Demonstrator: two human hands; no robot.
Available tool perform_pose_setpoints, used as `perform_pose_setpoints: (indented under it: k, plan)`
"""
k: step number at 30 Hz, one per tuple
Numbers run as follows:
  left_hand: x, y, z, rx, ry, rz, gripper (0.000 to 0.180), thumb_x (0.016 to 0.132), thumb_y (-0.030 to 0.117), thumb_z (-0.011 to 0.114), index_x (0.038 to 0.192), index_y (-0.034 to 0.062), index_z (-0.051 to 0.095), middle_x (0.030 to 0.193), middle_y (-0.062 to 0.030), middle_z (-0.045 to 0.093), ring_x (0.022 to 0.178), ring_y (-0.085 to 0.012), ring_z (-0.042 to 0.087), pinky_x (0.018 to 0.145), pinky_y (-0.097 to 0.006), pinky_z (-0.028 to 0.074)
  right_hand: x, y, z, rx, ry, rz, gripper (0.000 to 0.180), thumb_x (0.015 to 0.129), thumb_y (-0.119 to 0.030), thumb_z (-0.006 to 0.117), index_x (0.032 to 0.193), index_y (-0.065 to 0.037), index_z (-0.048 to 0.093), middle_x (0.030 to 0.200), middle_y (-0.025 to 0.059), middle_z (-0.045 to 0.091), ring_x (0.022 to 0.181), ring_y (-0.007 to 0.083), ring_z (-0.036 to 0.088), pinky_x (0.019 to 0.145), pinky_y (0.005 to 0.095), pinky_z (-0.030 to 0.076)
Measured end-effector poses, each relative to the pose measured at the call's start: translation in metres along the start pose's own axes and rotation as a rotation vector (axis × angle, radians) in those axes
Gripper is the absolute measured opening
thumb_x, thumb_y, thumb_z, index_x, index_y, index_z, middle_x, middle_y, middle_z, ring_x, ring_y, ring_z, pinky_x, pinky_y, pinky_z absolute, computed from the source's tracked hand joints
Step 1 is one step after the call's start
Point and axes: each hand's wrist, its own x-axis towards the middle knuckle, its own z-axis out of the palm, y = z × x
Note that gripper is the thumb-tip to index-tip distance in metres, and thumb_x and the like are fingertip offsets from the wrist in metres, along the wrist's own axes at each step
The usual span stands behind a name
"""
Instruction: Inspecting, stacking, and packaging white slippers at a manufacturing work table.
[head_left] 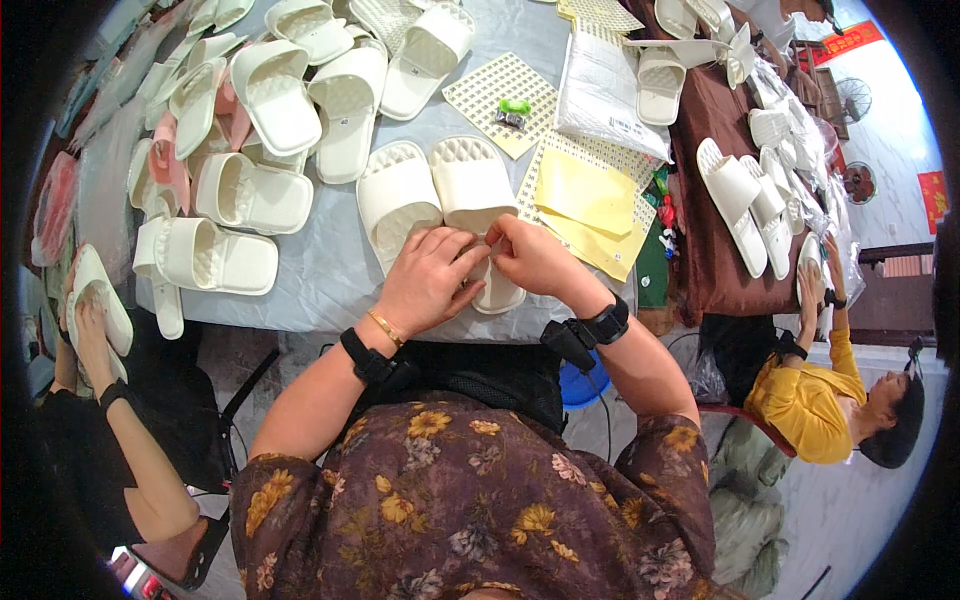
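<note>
A pair of cream-white slippers stands before me on the covered table, one left slipper [399, 190] and one right slipper [472, 180], toe ends away from me. My left hand [430, 282] lies over their near parts, its thumb apart from the fingers. Beside it, my right hand [538, 258] is closed in a pinch above the right slipper's footbed. Whatever sits between those fingertips is too small or hidden to make out. The fingertips of both hands nearly meet. Yellow paper [590, 195] and printed sticker sheets [503, 100] lie just beyond my right hand.
Many more white slippers [275, 95] are heaped at the left. A plastic-wrapped packet [612, 95] lies at the far right. Co-workers sit on both sides, one in a yellow top [810, 400], one handling a slipper [100, 300]. A brown-covered table [705, 200] holds more slippers.
</note>
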Motion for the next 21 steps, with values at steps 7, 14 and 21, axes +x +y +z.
perform_pose_setpoints:
  k: [7,14,21]
  plan:
    - [0.001,0.002,0.0,0.005,-0.005,0.017,0.045,0.079,0.025,0.074,0.121,0.0117,0.063,0.117,-0.0084,0.057,0.115,-0.0284,0.053,0.102,-0.044,0.039,-0.016,0.004,-0.001,0.17,0.145,0.07,0.023,0.083,-0.008,0.062,0.105,0.0,0.061,0.074,0.0146,0.064,0.069,0.0287,0.064,0.066,0.0387,0.051]
    - [0.011,0.015,-0.006,0.066,-0.08,-0.035,0.047,0.078,0.023,0.072,0.122,0.0109,0.061,0.117,-0.0096,0.057,0.112,-0.0293,0.054,0.1,-0.044,0.04,-0.04,0.028,0.017,0.393,0.284,0.11,0.019,0.088,-0.007,0.065,0.105,0.0,0.062,0.074,-0.0036,0.051,0.067,0.0053,0.047,0.06,0.0233,0.042]
    - [0.01,0.025,-0.013,0.098,-0.082,-0.096,0.043,0.078,0.021,0.072,0.119,0.0098,0.064,0.116,-0.0116,0.058,0.112,-0.03,0.054,0.098,-0.044,0.042,-0.046,0.045,0.033,0.552,0.439,0.05,0.016,0.088,-0.005,0.063,0.102,0.002,0.063,0.074,0.0025,0.058,0.066,0.0105,0.053,0.063,0.0259,0.046]
